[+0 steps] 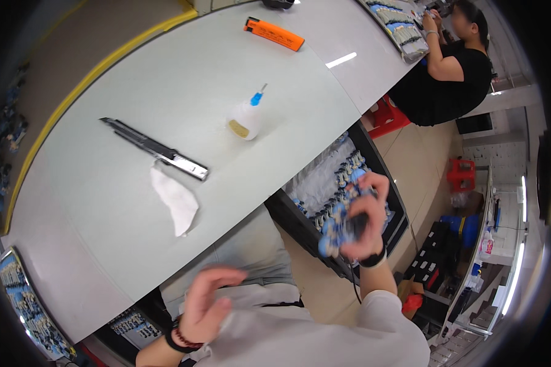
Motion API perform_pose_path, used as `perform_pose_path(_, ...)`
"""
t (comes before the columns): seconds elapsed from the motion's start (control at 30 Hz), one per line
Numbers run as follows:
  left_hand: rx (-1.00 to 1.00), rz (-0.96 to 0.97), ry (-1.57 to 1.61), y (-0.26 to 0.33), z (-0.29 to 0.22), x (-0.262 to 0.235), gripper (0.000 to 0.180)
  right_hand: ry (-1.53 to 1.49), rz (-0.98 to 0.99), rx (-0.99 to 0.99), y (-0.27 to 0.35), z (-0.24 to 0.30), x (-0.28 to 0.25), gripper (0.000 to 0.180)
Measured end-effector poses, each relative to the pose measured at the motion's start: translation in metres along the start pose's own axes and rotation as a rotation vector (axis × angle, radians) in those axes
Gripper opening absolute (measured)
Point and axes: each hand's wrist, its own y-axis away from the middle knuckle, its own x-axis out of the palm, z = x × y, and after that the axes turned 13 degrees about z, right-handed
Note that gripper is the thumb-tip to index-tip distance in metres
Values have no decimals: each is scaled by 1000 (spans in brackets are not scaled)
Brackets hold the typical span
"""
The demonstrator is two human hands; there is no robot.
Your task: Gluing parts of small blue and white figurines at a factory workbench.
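Head view. Pale grey-white worktable (183, 79) fills the upper left, its near edge running diagonally from lower left to upper right; a yellow strip borders its far side. On the table lie a long black-and-silver utility knife (155, 148), a crumpled white paper scrap (176, 199) touching the knife's near end, a small white squeeze bottle with a blue nozzle (247, 116) and, well apart near the far edge, an orange rectangular lighter (274, 33).

Right hand (364, 214) is raised off the table's near edge, fingers curled tight around a bundle of small blue-and-white parts (335, 223); a dark object sits within the grasp, too blurred to identify. Directly beneath the bundle stands a black open tray (300, 223) holding rows of similar blue-and-white parts. Left hand (205, 306) is blurred, low near the person's lap, fingers loosely spread and empty, touching nothing visible; a dark beaded band circles its wrist.

Open tabletop lies between the knife and the bottle. A seated person in black (450, 67) works at the table's far right end, well apart.
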Motion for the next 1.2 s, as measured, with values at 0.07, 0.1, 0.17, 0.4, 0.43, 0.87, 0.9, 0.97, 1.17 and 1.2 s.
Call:
perform_pose_path(0.07, -17, 78, 7, -32, -15, 17, 50, -35, -21, -311, -23, 44, 6, 35)
perform_pose_path(0.1, 3, 113, 167, -44, -20, 24, 54, -12, -48, -523, -32, 61, 9, 29)
perform_pose_path(0.17, 28, 146, 414, -65, -28, 37, 59, -30, -1, -698, -53, 92, 22, 23)
perform_pose_path(0.4, 135, -57, 451, -43, -54, 38, 52, -144, 443, -883, -105, 130, 38, 20)
perform_pose_path(0.43, 151, -94, 460, -40, -52, 35, 51, -176, 499, -865, -110, 133, 43, 19)
perform_pose_path(0.87, 498, -94, 631, -13, -142, -82, 27, -465, 633, -811, -247, 210, 113, 34)
perform_pose_path(0.9, 408, -80, 589, -10, -153, -107, 26, -485, 643, -768, -264, 212, 128, 33)
perform_pose_path(0.97, 332, -138, 684, -16, -176, -138, 26, -485, 598, -767, -293, 210, 155, 25)
perform_pose_path(1.17, 323, -321, 743, -22, -203, -171, 30, -585, 876, -345, -339, 219, 180, 23)
perform_pose_path(1.2, 358, -275, 773, -23, -200, -184, 37, -603, 815, -362, -344, 217, 183, 25)
